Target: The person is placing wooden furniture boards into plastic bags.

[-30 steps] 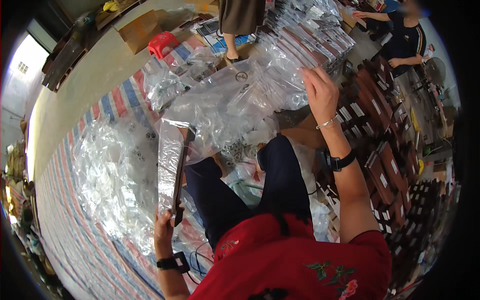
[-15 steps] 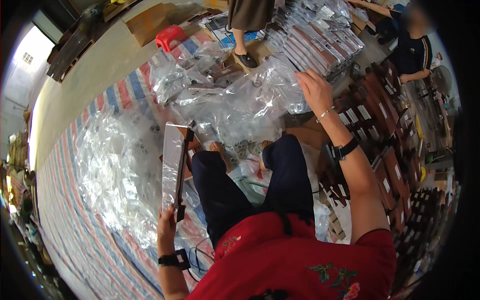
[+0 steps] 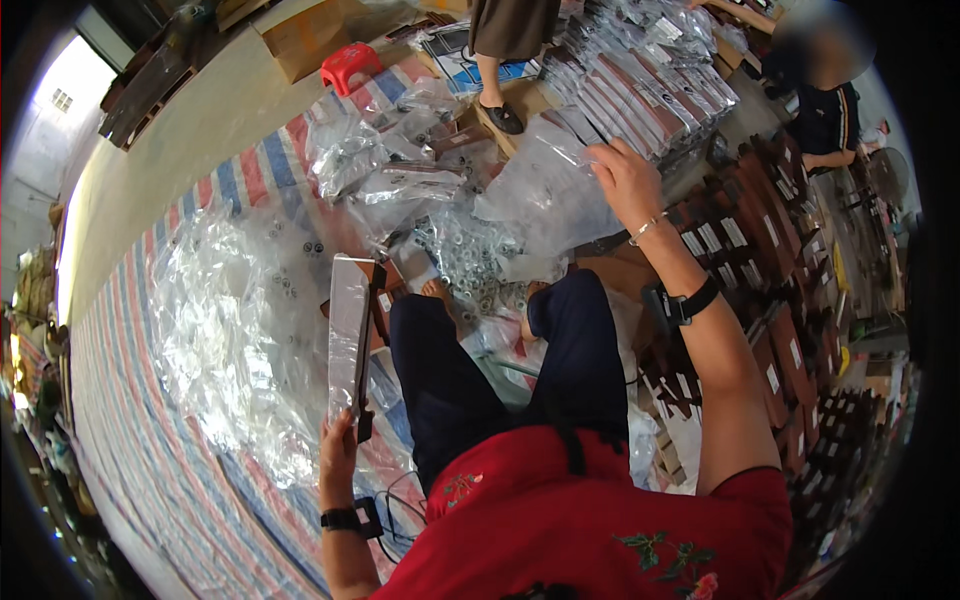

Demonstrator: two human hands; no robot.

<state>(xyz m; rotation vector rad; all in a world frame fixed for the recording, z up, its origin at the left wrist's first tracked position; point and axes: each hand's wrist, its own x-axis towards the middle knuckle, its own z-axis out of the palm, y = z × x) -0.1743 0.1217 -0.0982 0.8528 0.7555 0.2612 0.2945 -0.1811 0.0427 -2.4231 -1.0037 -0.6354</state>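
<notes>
In my left hand [image 3: 339, 446] is the lower end of a long, narrow dark piece [image 3: 350, 335] with a pale, shiny face; it stands nearly upright beside my left knee. My right hand [image 3: 628, 180], raised ahead on the right, has its fingers pinched on the edge of a clear plastic bag [image 3: 560, 195]. The bag hangs loosely to the left of that hand. Beneath it, a heap of small metal ring-like parts [image 3: 465, 255] lies near my feet. Brown pieces in clear wrapping [image 3: 420, 180] lie just beyond.
Crumpled clear plastic bags [image 3: 235, 330] cover the striped sheet [image 3: 120, 400] on my left. Stacked wrapped brown panels [image 3: 640, 95] stand at far right, with rows of dark brown parts [image 3: 735, 235] nearer. A red stool [image 3: 350, 68] is beyond. Two people are nearby, one standing ahead [image 3: 510, 30].
The plastic bag has swung up and right and gathered towards my right hand, uncovering the heap of small metal parts. My left hand and the long piece have barely moved.
</notes>
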